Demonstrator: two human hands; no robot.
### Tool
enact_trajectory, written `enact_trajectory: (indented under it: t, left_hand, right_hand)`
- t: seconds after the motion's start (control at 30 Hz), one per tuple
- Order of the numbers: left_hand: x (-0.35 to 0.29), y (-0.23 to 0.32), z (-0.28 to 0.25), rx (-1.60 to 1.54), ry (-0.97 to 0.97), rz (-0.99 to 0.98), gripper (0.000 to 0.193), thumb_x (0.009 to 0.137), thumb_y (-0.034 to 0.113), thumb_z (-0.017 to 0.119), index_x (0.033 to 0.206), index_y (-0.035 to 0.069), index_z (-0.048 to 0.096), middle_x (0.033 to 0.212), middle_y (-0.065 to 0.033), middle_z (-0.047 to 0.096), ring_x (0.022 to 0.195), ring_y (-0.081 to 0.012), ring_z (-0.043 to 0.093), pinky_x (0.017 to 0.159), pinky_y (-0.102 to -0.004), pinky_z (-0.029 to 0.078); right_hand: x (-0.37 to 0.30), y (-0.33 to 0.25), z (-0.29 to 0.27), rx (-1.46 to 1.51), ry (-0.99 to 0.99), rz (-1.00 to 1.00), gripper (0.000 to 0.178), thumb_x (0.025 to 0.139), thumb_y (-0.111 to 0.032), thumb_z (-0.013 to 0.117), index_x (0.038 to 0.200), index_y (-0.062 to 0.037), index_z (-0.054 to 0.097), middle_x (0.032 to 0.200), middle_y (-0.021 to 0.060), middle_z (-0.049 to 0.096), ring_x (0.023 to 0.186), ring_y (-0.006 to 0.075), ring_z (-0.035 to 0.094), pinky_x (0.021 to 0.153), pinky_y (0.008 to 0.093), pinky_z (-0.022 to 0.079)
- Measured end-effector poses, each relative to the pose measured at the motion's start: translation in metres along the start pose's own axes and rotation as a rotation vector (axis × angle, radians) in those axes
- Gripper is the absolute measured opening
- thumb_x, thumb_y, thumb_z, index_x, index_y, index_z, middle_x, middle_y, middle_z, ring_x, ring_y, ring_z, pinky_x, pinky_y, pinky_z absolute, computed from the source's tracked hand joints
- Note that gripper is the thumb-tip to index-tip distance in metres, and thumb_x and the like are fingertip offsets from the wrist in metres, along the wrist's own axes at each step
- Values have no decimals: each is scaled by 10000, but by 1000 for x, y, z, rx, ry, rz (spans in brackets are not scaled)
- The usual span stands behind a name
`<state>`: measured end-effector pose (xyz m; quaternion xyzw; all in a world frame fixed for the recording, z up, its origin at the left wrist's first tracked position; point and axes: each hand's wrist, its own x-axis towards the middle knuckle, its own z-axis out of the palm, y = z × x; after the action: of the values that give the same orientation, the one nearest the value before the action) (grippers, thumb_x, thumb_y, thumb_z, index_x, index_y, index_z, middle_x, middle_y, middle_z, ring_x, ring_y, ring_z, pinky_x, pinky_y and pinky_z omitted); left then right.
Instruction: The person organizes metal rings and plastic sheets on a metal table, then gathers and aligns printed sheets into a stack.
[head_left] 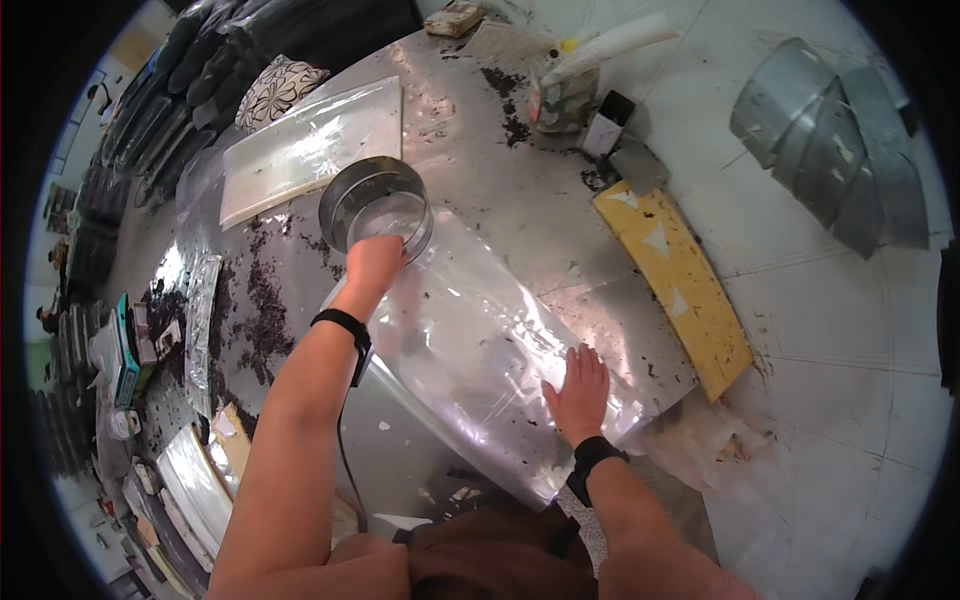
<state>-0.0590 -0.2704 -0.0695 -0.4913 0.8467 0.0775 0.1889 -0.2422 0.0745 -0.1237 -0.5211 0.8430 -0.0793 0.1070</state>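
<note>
A clear plastic sheet or bag (470,345) lies slantwise over the grey metal tabletop. At its far end stands a round metal ring (336,208), wide and open through the middle. My left hand (376,266) is closed at the ring's near side and seems to grip its wall; the fingertips are hidden from view. Fingers stretched out, my right hand (580,394) rests flat on the near right part of the plastic. Each wrist wears a black band.
Beyond the ring lies a plastic-covered white panel (310,150). A yellow board (675,290) runs along the table's right edge, near a small box (608,124). Dark flakes (258,310) litter the left side. Curved grey sheets (835,145) lie on the floor at right.
</note>
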Motion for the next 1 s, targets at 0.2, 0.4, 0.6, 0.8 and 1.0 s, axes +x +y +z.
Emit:
enact_trajectory:
  t: [0.2, 0.4, 0.6, 0.8, 1.0]
  left_hand:
    - [-32, -22, 11, -102, 309, 265, 221, 700, 231, 689, 848, 86, 610, 824, -73, 620, 860, -266, 596, 799, -409, 439]
    - [-161, -84, 93, -530, 666, 23, 651, 701, 283, 694, 1278, 93, 460, 1388, -140, 361, 1321, -323, 282, 1083, -472, 181]
    - [-144, -234, 197, -142, 296, 145, 693, 772, 443, 576, 1366, 148, 376, 1430, -165, 308, 1322, -326, 288, 1083, -467, 204]
    - [-28, -335, 131, -409, 471, -497, 430, 870, 265, 528, 1259, 89, 475, 1226, -151, 508, 1169, -348, 433, 950, -446, 373]
    - [-62, -92, 17, -341, 788, 574, 355, 694, 148, 689, 1029, 85, 589, 995, -85, 595, 931, -256, 562, 917, -414, 387]
  right_hand:
    - [2, -4, -1, -23, -62, 62, 701, 734, -326, 629, 1296, 2, 370, 1363, 213, 350, 1274, 365, 302, 1073, 477, 198]
    - [-3, -10, 8, -91, -72, 1, 672, 752, -297, 570, 1299, 33, 361, 1352, 223, 362, 1265, 380, 310, 1064, 471, 217]
    - [1, -2, 18, -75, -19, -81, 677, 850, -419, 436, 1304, 74, 349, 1336, 258, 364, 1241, 405, 329, 1038, 474, 247]
    - [7, 2, 17, -67, -40, -92, 650, 816, -374, 485, 1295, 49, 368, 1325, 254, 371, 1227, 407, 341, 1025, 464, 263]
    - [4, -3, 7, -72, -50, -26, 680, 728, -308, 581, 1285, 25, 379, 1325, 232, 378, 1224, 387, 351, 1030, 471, 263]
